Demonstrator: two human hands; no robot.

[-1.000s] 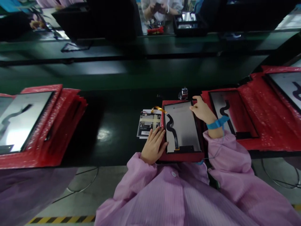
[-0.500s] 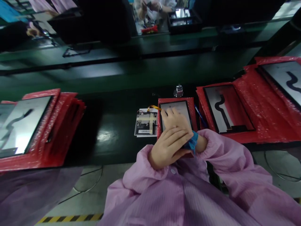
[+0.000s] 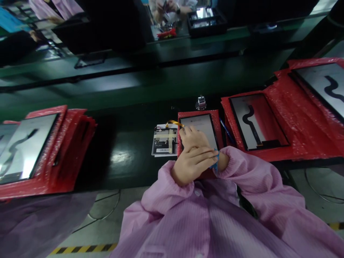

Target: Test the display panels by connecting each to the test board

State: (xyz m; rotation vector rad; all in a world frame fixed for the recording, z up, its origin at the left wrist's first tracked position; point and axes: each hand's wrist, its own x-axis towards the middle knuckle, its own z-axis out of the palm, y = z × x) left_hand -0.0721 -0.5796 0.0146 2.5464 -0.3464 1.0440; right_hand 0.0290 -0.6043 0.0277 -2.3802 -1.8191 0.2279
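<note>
My left hand lies across the back of my right wrist, fingers close together, their tips at a blue wristband. Its thumb is hidden. My right hand rests with outstretched fingers over a display panel and covers its lower part. Under that panel is a red bubble-wrap sheet. An orange flex cable runs from a circuit-and-battery assembly, taped with pale strips, to my right fingertips. Whether those fingers touch the cable is unclear.
To the right lie a blue pen and a display panel on red wrap. A small metal object stands behind. Stacked panels in red wrap are at left. Across the bench, a person's hands are at work.
My left hand has shifted slightly over my right wrist, and less of the blue wristband shows, lying flatter. My right hand stays over the panel. The camera view has moved slightly.
</note>
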